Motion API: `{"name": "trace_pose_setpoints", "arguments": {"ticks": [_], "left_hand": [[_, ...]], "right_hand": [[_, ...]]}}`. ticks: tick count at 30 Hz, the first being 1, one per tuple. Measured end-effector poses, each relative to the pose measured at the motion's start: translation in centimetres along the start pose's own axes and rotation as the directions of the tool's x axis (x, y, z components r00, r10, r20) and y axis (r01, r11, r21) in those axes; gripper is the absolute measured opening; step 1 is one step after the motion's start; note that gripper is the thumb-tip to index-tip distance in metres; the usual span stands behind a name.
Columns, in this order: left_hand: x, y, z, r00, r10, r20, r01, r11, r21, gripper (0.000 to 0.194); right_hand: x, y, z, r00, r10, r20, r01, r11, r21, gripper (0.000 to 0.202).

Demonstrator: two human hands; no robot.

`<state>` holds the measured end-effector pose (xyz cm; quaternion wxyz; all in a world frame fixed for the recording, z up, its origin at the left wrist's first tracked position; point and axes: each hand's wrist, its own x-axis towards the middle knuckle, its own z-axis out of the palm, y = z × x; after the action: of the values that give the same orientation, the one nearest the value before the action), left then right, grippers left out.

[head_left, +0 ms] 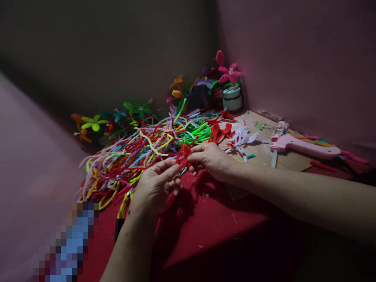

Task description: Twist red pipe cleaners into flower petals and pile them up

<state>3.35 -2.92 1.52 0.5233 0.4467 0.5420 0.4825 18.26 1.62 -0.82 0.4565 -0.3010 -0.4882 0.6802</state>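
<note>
A small looped piece of red pipe cleaner is held between both hands, above the red table cover. My left hand pinches its lower left side with thumb and forefinger. On its right side, my right hand grips it with the fingertips. Just behind lies a large tangled heap of coloured pipe cleaners. Red looped pieces and a pale lilac bundle rest on a brown board to the right of the heap.
A pink glue gun lies on the brown board. Yellow-and-black pliers are beside my left wrist. Finished flowers and a grey-white lidded jar stand along the back. Walls rise behind.
</note>
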Motion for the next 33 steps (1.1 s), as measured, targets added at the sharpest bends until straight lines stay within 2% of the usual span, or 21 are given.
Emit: {"name": "trace_pose_setpoints", "arguments": {"ticks": [2, 6, 9, 11, 13, 15, 19, 21, 22, 24, 27, 30, 33], "left_hand": [[0.0, -0.1, 0.0, 0.999, -0.043, 0.021, 0.044, 0.998, -0.054, 0.025], [-0.3, -0.4, 0.8, 0.999, 0.045, 0.022, -0.044, 0.998, -0.042, 0.017], [-0.9, -0.5, 1.6, 0.983, 0.184, 0.02, -0.185, 0.976, 0.114, 0.014], [-1.2, -0.7, 1.9, 0.951, 0.309, -0.021, -0.292, 0.918, 0.268, 0.013], [-1.4, -1.1, 2.1, 0.902, 0.428, -0.057, -0.37, 0.834, 0.409, 0.011], [-1.4, -1.6, 2.0, 0.838, 0.545, -0.039, -0.438, 0.712, 0.549, 0.011], [-1.0, -2.1, 1.8, 0.648, 0.754, 0.112, -0.532, 0.343, 0.774, 0.005], [-0.9, -2.0, 1.7, 0.587, 0.794, 0.158, -0.56, 0.257, 0.788, 0.003], [-0.8, -1.9, 1.7, 0.576, 0.799, 0.173, -0.577, 0.248, 0.778, 0.002], [-0.8, -1.7, 1.6, 0.587, 0.783, 0.203, -0.61, 0.263, 0.748, 0.002], [-0.8, -1.5, 1.4, 0.636, 0.73, 0.251, -0.615, 0.283, 0.736, 0.005], [-0.9, -1.6, 1.2, 0.657, 0.717, 0.233, -0.574, 0.275, 0.771, 0.008], [-1.0, -1.7, 1.1, 0.698, 0.683, 0.218, -0.553, 0.32, 0.769, 0.006]], "right_hand": [[-0.1, 0.1, 0.0, 0.999, -0.016, 0.03, 0.016, 1.0, -0.004, 0.008], [0.0, 0.7, -0.3, 0.993, -0.069, 0.096, 0.074, 0.996, -0.047, 0.008], [0.1, 1.0, -0.4, 0.988, -0.083, 0.127, 0.094, 0.992, -0.089, 0.009], [0.1, 1.0, -0.5, 0.987, -0.068, 0.142, 0.081, 0.993, -0.088, 0.009], [0.1, 1.1, -0.4, 0.984, -0.054, 0.169, 0.066, 0.995, -0.071, 0.009], [0.1, 1.1, -0.4, 0.981, -0.045, 0.189, 0.056, 0.997, -0.055, 0.007], [0.0, 1.0, -0.3, 0.981, -0.05, 0.188, 0.054, 0.998, -0.017, 0.006], [0.0, 1.0, -0.3, 0.979, -0.056, 0.196, 0.056, 0.998, 0.004, 0.007], [-0.1, 1.0, -0.3, 0.978, -0.058, 0.201, 0.058, 0.998, 0.01, 0.007], [-0.1, 0.9, -0.3, 0.978, -0.06, 0.199, 0.058, 0.998, 0.014, 0.008], [-0.3, 0.7, -0.2, 0.984, -0.037, 0.172, 0.036, 0.999, 0.009, 0.009], [-0.3, 0.6, -0.1, 0.989, -0.004, 0.147, 0.0, 1.0, 0.028, 0.008], [-0.2, 0.5, -0.2, 0.989, 0.012, 0.15, -0.022, 0.998, 0.064, 0.005]]}}
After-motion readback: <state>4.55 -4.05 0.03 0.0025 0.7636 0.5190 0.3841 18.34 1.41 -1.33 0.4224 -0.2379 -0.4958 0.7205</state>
